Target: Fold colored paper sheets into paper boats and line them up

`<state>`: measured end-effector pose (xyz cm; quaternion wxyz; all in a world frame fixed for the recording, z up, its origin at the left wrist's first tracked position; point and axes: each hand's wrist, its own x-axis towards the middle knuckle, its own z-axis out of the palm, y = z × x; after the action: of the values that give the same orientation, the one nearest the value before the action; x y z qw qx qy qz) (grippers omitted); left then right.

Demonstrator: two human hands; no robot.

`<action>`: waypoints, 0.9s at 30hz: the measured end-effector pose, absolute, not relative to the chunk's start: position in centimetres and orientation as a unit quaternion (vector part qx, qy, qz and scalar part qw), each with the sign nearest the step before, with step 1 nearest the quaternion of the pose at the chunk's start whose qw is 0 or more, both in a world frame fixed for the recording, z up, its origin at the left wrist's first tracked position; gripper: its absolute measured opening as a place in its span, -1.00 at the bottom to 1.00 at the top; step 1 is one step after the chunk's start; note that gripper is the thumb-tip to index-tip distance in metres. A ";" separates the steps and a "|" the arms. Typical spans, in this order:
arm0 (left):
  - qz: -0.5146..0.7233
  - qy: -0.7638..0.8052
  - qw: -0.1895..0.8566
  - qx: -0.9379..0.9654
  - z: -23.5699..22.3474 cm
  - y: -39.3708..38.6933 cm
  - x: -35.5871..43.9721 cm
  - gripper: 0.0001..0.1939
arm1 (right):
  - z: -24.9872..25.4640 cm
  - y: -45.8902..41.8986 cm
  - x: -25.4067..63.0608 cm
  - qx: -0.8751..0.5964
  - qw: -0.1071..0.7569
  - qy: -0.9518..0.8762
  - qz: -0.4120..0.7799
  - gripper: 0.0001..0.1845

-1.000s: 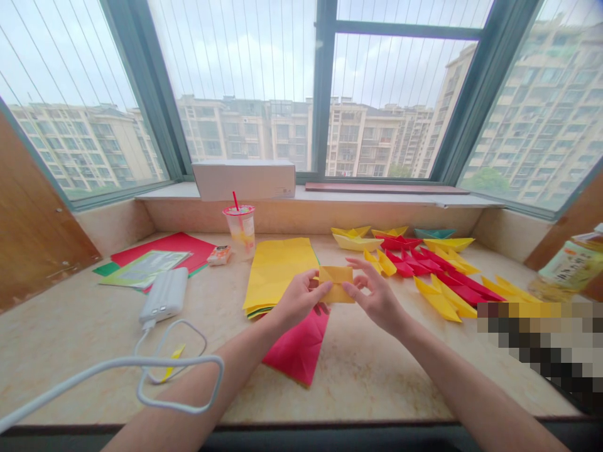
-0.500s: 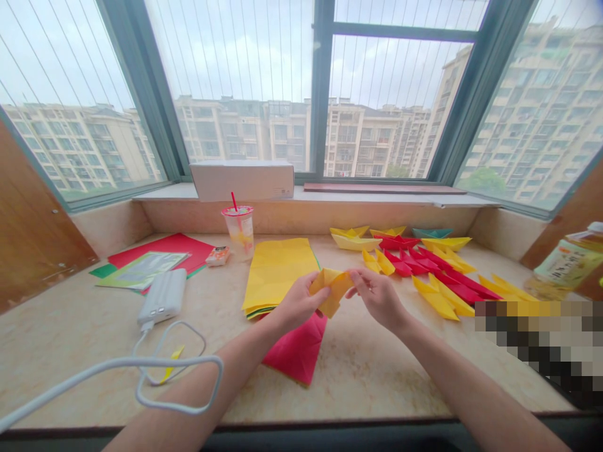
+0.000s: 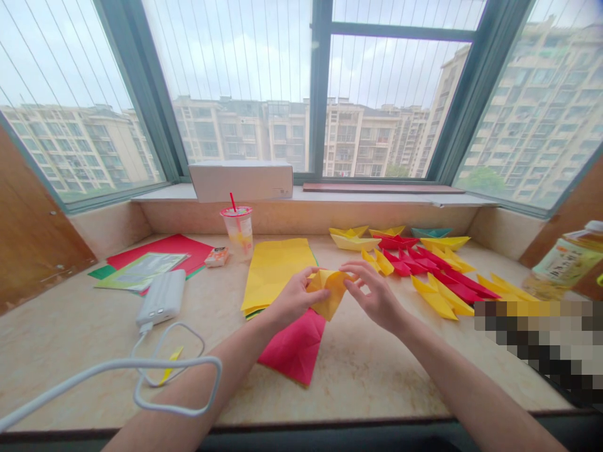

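A small piece of folded yellow paper [image 3: 330,296] is held up between my two hands above the counter. My left hand [image 3: 301,294] pinches its left side, thumb on the near face. My right hand [image 3: 372,292] grips the upper right edge between thumb and fingers. Beneath my left hand lies creased red paper [image 3: 294,348]. A stack of yellow sheets [image 3: 277,270], with green edges showing below, lies just beyond my left hand. To the right of my right hand, folded yellow paper boats [image 3: 440,298] and red paper boats [image 3: 438,273] sit in a group.
A plastic cup with a red straw [image 3: 238,232] stands behind the stack. On the left are a white power bank [image 3: 162,295], its looping cable [image 3: 179,362], red paper [image 3: 164,245] and a small box [image 3: 217,257]. A drink bottle [image 3: 563,263] stands at the far right.
The yellow paper has turned slightly and shows a broader, pointed face. My right hand's fingers have shifted along its top edge and spread a little; my left hand keeps its hold.
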<state>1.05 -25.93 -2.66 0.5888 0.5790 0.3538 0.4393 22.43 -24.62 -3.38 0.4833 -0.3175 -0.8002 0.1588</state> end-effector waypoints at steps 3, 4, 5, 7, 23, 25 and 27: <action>0.422 0.331 0.624 0.568 -2.7 -26.0 1.0 -0.26 | -3.3 -24.6 22.5 -0.306 0.465 -0.816 0.155 -0.76; 0.417 0.330 0.631 0.565 -2.7 -26.0 1.0 -0.20 | -3.3 -24.6 22.6 -0.302 0.458 -0.822 0.154 -0.76; 0.410 0.332 0.637 0.563 -2.7 -26.1 1.0 -0.15 | -3.3 -24.6 22.6 -0.299 0.451 -0.827 0.153 -0.75; 0.397 0.337 0.642 0.563 -2.5 -26.3 1.1 -0.09 | -3.3 -24.6 22.6 -0.298 0.440 -0.832 0.157 -0.74; 0.442 0.353 0.550 0.614 -3.5 -25.3 0.8 -0.27 | -2.6 -25.1 22.8 -0.332 0.367 -0.849 0.187 -0.85; 0.450 0.367 0.531 0.617 -3.4 -25.3 0.9 -0.35 | -2.6 -25.2 22.6 -0.333 0.371 -0.843 0.201 -0.88; 0.453 0.369 0.526 0.619 -3.3 -25.3 0.9 -0.43 | -2.7 -25.1 22.5 -0.348 0.379 -0.828 0.221 -0.87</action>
<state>0.90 -25.34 -3.29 0.5255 0.6185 0.3695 0.4525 22.52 -25.07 -2.73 0.3792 -0.3480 -0.8284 0.2211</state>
